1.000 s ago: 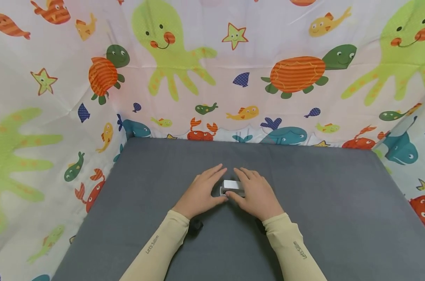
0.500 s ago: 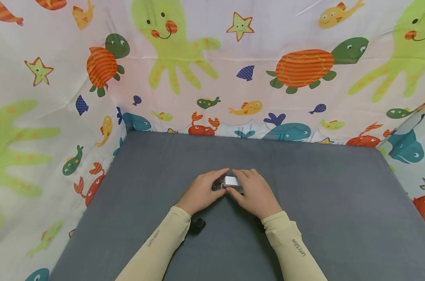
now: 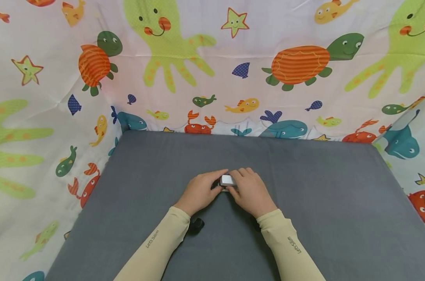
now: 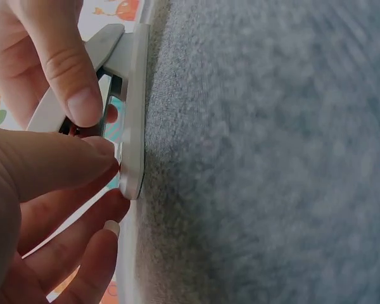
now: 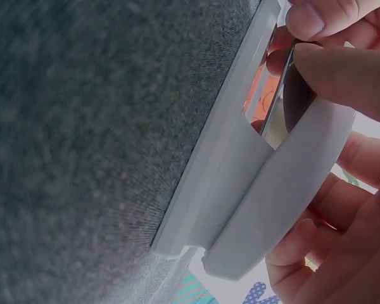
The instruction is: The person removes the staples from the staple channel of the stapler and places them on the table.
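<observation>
Stapler — white, near the middle of the grey cloth, base flat down, top lever angled up from it. Held in the right hand, with thumb on the near side and fingers curled behind the top lever. Just beside, at the front end, the left hand, thumb and fingertips narrowly spaced — cannot tell from the views whether to call it a pinch. Around both forearms, pale yellow sleeves with lettering; behind, a white curtain printed with turtles, crabs and octopuses.
</observation>
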The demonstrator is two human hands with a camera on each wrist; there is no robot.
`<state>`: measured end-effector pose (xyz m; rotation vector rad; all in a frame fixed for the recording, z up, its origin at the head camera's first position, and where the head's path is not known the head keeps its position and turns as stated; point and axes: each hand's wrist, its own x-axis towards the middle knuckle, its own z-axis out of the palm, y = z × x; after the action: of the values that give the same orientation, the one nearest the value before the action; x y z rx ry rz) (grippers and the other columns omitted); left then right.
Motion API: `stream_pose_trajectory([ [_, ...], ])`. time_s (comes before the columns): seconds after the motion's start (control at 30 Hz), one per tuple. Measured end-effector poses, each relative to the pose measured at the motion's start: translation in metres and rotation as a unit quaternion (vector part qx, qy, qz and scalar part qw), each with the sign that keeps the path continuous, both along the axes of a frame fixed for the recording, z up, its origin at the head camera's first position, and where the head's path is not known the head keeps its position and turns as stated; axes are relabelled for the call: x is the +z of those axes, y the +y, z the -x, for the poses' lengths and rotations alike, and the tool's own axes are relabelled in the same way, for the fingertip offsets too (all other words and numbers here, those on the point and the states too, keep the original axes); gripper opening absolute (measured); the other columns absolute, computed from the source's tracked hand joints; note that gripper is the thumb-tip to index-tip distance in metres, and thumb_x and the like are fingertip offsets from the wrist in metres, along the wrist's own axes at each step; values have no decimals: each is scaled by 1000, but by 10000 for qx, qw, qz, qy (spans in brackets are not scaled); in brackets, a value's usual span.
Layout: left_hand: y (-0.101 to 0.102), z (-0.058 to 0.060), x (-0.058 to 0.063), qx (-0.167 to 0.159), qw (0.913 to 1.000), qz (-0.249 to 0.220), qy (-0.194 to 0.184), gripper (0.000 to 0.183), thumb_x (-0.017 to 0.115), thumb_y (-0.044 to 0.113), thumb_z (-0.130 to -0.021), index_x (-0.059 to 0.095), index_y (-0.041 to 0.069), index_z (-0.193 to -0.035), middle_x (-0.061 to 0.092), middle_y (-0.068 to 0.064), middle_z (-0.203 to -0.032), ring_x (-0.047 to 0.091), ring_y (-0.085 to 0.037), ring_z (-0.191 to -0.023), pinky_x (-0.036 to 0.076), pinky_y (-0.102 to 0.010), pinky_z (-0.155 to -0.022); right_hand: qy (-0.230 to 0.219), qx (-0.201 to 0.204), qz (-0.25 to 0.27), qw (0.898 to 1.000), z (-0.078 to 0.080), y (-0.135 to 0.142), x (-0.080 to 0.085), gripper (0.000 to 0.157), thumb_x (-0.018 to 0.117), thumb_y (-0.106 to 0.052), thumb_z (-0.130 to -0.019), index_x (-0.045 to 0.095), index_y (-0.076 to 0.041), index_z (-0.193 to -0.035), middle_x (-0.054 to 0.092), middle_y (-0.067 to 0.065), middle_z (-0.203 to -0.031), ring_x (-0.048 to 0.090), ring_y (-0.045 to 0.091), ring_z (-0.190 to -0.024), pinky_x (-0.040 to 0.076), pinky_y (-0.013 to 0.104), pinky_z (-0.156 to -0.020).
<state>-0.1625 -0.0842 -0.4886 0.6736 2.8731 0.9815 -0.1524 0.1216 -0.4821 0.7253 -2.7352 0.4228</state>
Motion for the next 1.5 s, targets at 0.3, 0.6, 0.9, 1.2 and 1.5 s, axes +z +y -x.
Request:
stream_pose_trajectory([
  [0.3,1,-1,0,114,9998,140,89,54,76,24,-103,62,26,-155,71,2,-147,73,-19,-126,60,-42,-104,-46,-34,66,10000,-2,-2,0,37,86,-23,-95,73,-5,-125,74,12,-110,67,32,-100,58,51,-84],
  [0.6,-1,-1,2,112,9999,-69,71,46,76,24,-104,67,23,-149,76,0,-139,76,-17,-118,61,-38,-101,-184,33,193,9996,-1,-2,0,34,84,-21,-96,72,-6,-124,73,12,-110,64,32,-99,55,52,-83],
  [0.9,0,-1,3,71,9999,-112,108,41,75,24,-104,71,24,-144,79,0,-132,78,-16,-110,63,-38,-96,-424,-13,328,9986,-2,-1,3,30,84,-19,-96,73,-7,-121,74,11,-110,64,31,-100,53,52,-83],
  [1.2,0,-2,1,165,9997,-115,125,41,77,22,-103,72,23,-143,80,0,-126,77,-14,-99,63,-36,-92,-560,110,396,9976,-1,1,4,30,84,-20,-96,72,-7,-120,74,11,-112,64,31,-102,54,52,-86],
  [1.5,0,-2,3,180,9998,-21,23,47,78,21,-102,68,21,-148,81,-1,-125,77,-14,-100,63,-36,-90,-838,112,517,9951,0,2,8,33,83,-18,-97,71,-4,-124,74,14,-117,64,33,-105,55,54,-92],
])
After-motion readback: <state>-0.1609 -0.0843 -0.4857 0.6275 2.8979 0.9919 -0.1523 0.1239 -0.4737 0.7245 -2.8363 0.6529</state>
